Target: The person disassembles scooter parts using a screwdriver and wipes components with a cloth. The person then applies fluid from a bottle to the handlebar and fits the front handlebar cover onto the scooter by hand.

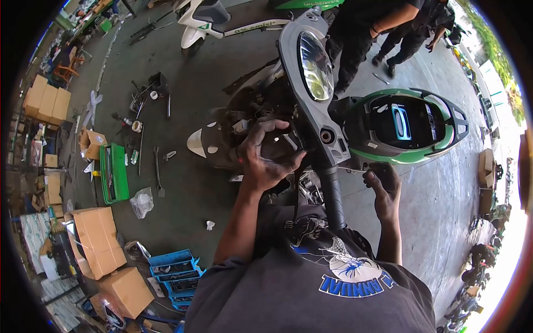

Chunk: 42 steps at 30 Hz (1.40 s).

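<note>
My left hand (269, 152) is at the front side of a scooter's grey handlebar cover (302, 100), thumb and forefinger spread in a curve around dark parts. The thumb tip lies close to the cover's edge; whether it touches, I cannot tell. A glossy clear-lensed panel (316, 65) is set in the cover. The black handlebar grip (333, 197) points toward me. My right hand (384, 188) is beyond the grip, near the scooter's green-edged rear body (383, 155), fingers loosely bent and thumb apart. I see nothing in it. A blue-rimmed object (401, 122) lies inside the open seat compartment.
On the floor to the left lie a green toolbox (115, 173), a wrench (158, 169) and a plastic bag (142, 203). Cardboard boxes (100, 241) and a blue tool tray (176, 272) are nearer. Two people (355, 44) stand beyond the scooter. Another scooter (222, 22) is at the back.
</note>
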Available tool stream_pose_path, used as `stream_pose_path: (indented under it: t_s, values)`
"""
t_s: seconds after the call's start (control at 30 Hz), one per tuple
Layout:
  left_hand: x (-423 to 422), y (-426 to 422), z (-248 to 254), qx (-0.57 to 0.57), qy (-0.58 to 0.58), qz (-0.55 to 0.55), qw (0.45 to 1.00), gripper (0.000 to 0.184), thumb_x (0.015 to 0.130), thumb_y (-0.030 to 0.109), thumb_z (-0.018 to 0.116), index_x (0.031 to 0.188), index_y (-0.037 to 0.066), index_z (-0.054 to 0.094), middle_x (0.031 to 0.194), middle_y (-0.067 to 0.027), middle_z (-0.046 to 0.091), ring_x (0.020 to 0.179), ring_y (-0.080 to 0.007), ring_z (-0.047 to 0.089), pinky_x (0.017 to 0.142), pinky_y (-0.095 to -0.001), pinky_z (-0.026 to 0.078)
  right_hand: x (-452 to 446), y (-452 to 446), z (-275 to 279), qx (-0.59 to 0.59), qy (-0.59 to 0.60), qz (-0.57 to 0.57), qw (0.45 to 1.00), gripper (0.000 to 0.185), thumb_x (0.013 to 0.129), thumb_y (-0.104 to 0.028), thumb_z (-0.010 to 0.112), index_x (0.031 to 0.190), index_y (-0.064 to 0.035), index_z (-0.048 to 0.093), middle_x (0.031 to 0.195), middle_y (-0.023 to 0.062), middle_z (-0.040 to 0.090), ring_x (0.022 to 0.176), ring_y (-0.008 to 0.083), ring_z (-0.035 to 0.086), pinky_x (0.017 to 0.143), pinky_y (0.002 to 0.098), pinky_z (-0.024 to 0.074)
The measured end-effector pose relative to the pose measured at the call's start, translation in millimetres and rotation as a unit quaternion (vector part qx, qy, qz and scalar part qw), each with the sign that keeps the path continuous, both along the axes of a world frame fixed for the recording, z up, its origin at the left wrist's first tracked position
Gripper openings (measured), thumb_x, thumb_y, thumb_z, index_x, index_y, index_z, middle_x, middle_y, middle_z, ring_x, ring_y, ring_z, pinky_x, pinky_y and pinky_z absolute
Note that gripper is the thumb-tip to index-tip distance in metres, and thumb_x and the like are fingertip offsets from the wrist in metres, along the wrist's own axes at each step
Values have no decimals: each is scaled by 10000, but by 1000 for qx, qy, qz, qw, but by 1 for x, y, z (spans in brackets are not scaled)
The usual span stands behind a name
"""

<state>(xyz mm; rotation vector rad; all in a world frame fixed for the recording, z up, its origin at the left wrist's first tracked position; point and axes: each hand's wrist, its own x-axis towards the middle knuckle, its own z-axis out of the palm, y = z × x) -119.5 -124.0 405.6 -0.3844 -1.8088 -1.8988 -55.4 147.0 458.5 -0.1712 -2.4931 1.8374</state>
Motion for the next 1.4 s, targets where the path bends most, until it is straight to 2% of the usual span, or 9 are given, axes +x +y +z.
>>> stream_pose_path:
  t_s: [0.2, 0.53, 0.6, 0.97, 1.1, 1.13, 1.2, 1.27, 1.4]
  values:
    - [-4, -9, 44, -202, 76, 31, 976, 499, 576, 106, 834, 1031, 48, 638, 1029, -114, 624, 918, -261, 645, 808, -348, 535, 3, -2, -9, -5, -1, 1, 1000, 303, 875, -206, 659, 1034, 41, 586, 844, 65, 625, 738, 110, 555, 652, 245, 442]
    - [-1, -11, 71, -244, -22, -32, 969, 434, 577, 87, 813, 981, -6, 682, 1036, -134, 609, 894, -291, 652, 767, -343, 538, 3, -6, -4, 30, 8, 12, 999, 271, 874, -188, 655, 1015, 35, 589, 842, 53, 622, 738, 103, 556, 657, 242, 446]
    - [-1, -11, 79, -243, -78, -63, 965, 435, 574, 86, 815, 977, -8, 680, 1018, -133, 602, 883, -294, 645, 761, -347, 529, 4, -8, -2, 23, -38, 28, 999, 255, 864, -173, 673, 1026, 7, 594, 892, 35, 599, 834, 97, 531, 746, 241, 416]
    - [0, -8, 69, -323, -56, -18, 945, 446, 530, 133, 840, 915, -23, 677, 1095, -214, 617, 971, -350, 638, 829, -387, 515, 4, -27, -8, 23, -56, 97, 993, 254, 860, -137, 673, 1041, 18, 586, 901, 93, 655, 831, 127, 585, 754, 301, 479]
    - [-1, -5, 76, -344, -73, -25, 936, 449, 534, 132, 836, 921, -34, 680, 1099, -227, 613, 1014, -375, 615, 873, -404, 501, 5, -34, -15, -52, -83, 117, 988, 285, 893, -219, 647, 1032, 23, 593, 909, 108, 655, 842, 150, 598, 765, 307, 483]
    - [-1, -5, 77, -355, -75, -24, 931, 452, 530, 133, 837, 919, -34, 679, 1092, -225, 614, 1017, -376, 612, 875, -405, 499, 2, -34, -12, -99, -138, 159, 973, 381, 902, -294, 638, 1127, 7, 572, 994, 104, 640, 883, 159, 597, 780, 300, 486]
    - [0, -4, 78, -358, -73, -22, 931, 451, 520, 132, 842, 908, -30, 680, 1081, -218, 618, 1024, -377, 606, 884, -409, 492, 11, -49, 13, -255, -275, 33, 926, 497, 901, -344, 631, 1254, -15, 510, 1087, 97, 604, 940, 164, 580, 801, 293, 483]
    - [-2, -6, 77, -361, -90, -21, 928, 447, 511, 133, 847, 896, -20, 680, 1082, -206, 621, 1029, -368, 605, 890, -407, 491, 12, -48, -28, -392, -335, 85, 853, 606, 881, -363, 651, 1337, -24, 441, 1147, 94, 573, 980, 172, 565, 822, 303, 477]
    - [-3, -8, 78, -352, -104, -30, 930, 438, 502, 130, 847, 897, 11, 697, 1051, -152, 645, 977, -322, 635, 879, -403, 491, 7, -65, 6, -328, -385, 120, 854, 658, 823, -339, 721, 1330, -19, 449, 1132, 109, 590, 1023, 197, 570, 839, 320, 473]
